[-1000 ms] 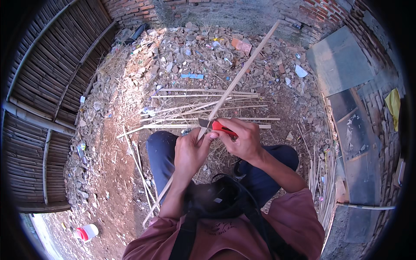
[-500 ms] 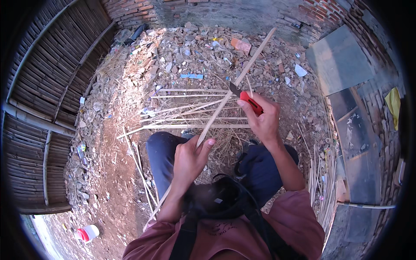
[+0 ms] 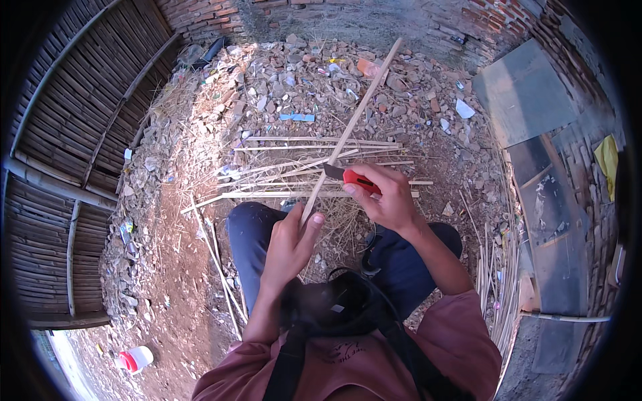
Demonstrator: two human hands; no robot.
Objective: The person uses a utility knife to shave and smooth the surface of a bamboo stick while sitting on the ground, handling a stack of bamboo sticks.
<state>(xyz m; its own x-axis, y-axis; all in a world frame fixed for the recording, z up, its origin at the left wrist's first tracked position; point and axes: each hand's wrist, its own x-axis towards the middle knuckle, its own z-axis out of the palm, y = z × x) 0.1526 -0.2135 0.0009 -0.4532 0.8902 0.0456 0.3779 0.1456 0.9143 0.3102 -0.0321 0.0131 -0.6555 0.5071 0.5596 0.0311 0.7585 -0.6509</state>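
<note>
A long, pale bamboo strip [image 3: 364, 103] slants from between my knees up to the far right. My left hand [image 3: 289, 244] is closed round its near end, the thumb lying along it. In my right hand [image 3: 388, 197] is a red-handled utility knife [image 3: 361, 182], its dark blade resting against the strip a short way beyond my left hand. Beneath the strip, several more bamboo strips [image 3: 267, 195] lie crosswise on the ground in front of my knees, among thin shavings [image 3: 341, 217].
Rubble [image 3: 294, 80] covers the ground ahead up to a brick wall [image 3: 321, 23]. A bamboo-slat wall [image 3: 73, 100] stands at left, boards [image 3: 525, 90] lean at right. More strips [image 3: 491, 274] lie by my right side; a red-lidded container [image 3: 137, 359] is at lower left.
My right hand has drawn the knife along the strip toward me and to the left. The strip's far end has swung slightly left, and its near end no longer shows past my left forearm.
</note>
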